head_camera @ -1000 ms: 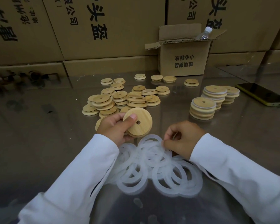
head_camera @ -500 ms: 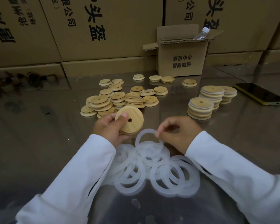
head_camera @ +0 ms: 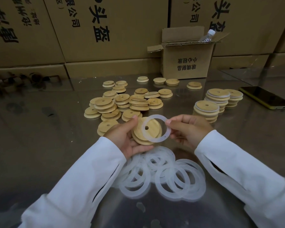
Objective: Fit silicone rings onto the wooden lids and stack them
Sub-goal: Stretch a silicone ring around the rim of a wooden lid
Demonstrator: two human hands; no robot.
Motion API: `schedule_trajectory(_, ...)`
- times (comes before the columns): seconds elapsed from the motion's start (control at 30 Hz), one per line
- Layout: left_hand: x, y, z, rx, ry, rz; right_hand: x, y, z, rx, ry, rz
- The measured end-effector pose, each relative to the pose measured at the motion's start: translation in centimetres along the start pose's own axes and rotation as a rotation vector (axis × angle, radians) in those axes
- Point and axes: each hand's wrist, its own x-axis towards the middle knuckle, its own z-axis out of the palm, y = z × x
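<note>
Wooden lid (head_camera: pixel 153 130) sits gripped in left hand (head_camera: pixel 123 137), well left of phone (head_camera: pixel 266 99); right hand (head_camera: pixel 187 129) pinches ring (head_camera: pixel 155 116) over it, unseated. 3 stacks (head_camera: pixel 206 111) beside phone look ringed; many bare lids (head_camera: pixel 122 102) await rings.

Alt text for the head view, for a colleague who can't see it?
The left hand holds a wooden lid while the right hand pinches a silicone ring over it, not yet seated. Loose rings lie on the table; bare lids are piled behind, ringed stacks at right.
</note>
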Motion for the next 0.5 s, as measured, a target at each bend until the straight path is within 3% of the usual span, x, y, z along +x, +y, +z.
schedule_trajectory(0.17,-0.2,-0.8,0.3,0.188,-0.064,0.077,0.0,0.1,0.3,-0.028,-0.018,0.040)
schedule_trajectory(0.5,0.1,-1.1,0.3,0.229,-0.090,0.179,-0.2,0.2,0.5,-0.091,-0.018,-0.017)
